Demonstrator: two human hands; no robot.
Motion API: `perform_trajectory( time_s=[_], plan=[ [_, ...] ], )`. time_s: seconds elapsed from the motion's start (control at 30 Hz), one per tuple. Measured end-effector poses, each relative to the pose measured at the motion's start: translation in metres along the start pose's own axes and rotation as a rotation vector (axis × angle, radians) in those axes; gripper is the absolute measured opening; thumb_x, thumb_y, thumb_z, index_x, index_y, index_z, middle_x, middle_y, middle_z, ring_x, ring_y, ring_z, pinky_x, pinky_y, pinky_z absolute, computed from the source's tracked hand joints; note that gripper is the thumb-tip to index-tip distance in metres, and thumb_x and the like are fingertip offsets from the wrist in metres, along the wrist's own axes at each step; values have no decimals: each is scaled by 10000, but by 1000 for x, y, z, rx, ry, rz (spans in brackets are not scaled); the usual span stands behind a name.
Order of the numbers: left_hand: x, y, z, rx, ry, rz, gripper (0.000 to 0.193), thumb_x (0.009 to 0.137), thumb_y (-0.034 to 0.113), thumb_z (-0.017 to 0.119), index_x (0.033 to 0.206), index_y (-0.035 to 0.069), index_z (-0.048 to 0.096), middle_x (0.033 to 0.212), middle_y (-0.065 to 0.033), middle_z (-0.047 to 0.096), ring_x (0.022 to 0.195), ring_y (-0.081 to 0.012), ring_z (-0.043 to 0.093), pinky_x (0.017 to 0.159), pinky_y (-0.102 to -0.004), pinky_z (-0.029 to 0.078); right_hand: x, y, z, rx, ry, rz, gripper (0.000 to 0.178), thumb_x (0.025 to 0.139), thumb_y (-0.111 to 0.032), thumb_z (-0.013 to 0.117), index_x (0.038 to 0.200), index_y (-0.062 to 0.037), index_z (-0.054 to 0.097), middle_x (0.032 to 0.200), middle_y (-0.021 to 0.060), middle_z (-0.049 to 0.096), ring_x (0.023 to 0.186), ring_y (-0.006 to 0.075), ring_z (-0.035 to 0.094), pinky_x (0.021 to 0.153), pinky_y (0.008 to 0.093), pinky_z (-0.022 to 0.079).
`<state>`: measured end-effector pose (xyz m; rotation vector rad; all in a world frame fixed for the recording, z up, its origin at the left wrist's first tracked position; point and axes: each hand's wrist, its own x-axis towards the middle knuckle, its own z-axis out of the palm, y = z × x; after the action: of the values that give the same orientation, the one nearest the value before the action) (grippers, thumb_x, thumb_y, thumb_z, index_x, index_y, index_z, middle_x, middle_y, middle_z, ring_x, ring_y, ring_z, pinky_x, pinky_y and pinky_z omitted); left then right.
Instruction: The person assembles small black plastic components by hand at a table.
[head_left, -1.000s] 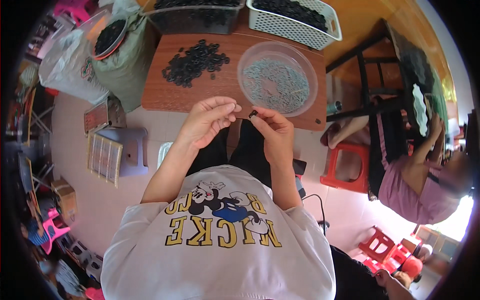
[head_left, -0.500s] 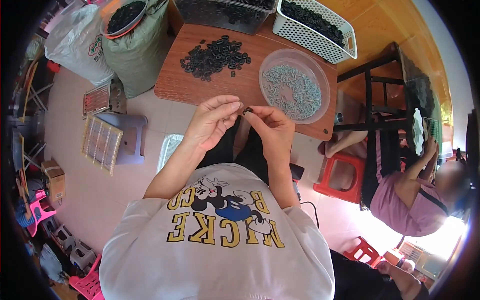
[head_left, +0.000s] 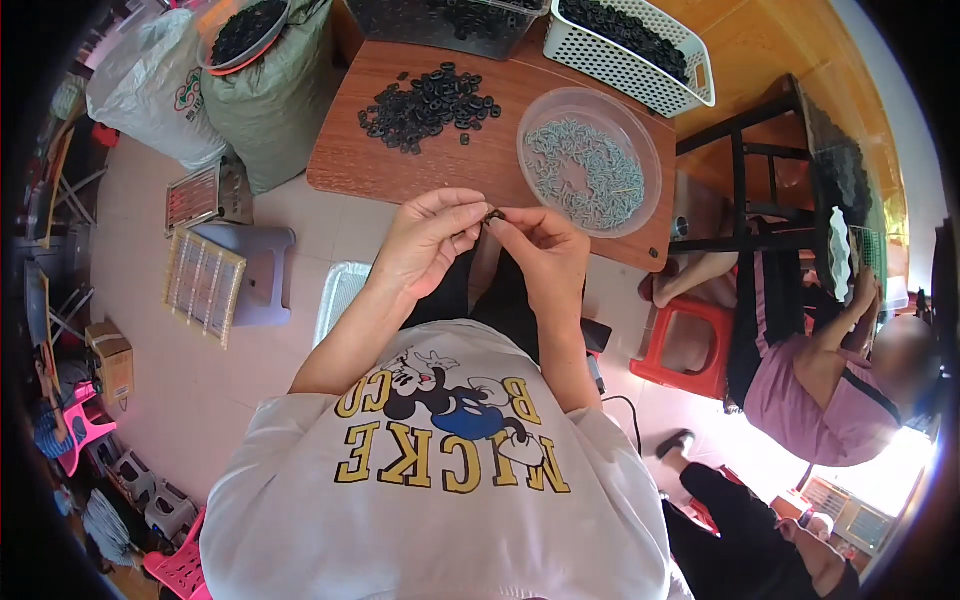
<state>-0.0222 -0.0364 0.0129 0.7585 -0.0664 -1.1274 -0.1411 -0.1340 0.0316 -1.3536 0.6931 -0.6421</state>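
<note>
Over the table's near edge, both my hands meet fingertip to fingertip. My right hand (head_left: 548,255) pinches a small black plastic piece (head_left: 494,216) between thumb and forefinger. Thumb and forefinger of my left hand (head_left: 432,240) are pinched together at that piece's left side; anything else between them is too small to make out. Beyond the hands, a loose pile of small black oval pieces (head_left: 430,108) lies on the brown wooden table (head_left: 350,165). To its right, a clear round tub (head_left: 655,190) holds many small grey-blue screw-like parts (head_left: 585,170).
A clear bin (head_left: 450,35) and a white perforated basket (head_left: 625,70), both with black pieces, stand at the far edge. Full sacks (head_left: 265,125), a stool (head_left: 265,265) and a slatted frame (head_left: 203,288) are left. Right, a person (head_left: 820,400) works by a red stool (head_left: 690,345).
My left fingertips have come closer to the black piece and now touch it. My right hand has hardly moved. At lower right, another person's dark-clothed leg and shoe have come into view.
</note>
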Motion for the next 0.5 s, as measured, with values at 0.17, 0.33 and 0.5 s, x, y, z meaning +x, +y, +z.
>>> perform_trajectory(
  time_s=[0.17, 0.33, 0.5],
  plan=[
    [0, -4, -1, 98, -25, 80, 202, 816, -5, 651, 1016, -24, 628, 872, -89, 666, 702, -100, 605, 605, -198, 479, -2, -1, 0, 8, 1, 0, 130, 769, -42, 705, 878, 26, 683, 732, 4, 642, 629, 25, 523, 558, 164, 395],
    [-4, -6, -3, 214, -33, 170, 254, 812, -10, 650, 1062, -38, 617, 887, -92, 666, 720, -98, 603, 645, -196, 481, -6, -1, 4, -72, 32, 3, 127, 772, -45, 704, 873, 30, 685, 717, 2, 640, 617, 25, 518, 549, 165, 392],
    [-3, -5, -7, 200, -7, 139, 235, 815, -2, 655, 1049, -22, 632, 874, -81, 669, 680, -93, 595, 627, -195, 485, -4, 11, 10, -60, 40, -24, 113, 777, -43, 700, 864, 28, 688, 725, 4, 644, 616, 26, 518, 547, 166, 389]
  ],
)
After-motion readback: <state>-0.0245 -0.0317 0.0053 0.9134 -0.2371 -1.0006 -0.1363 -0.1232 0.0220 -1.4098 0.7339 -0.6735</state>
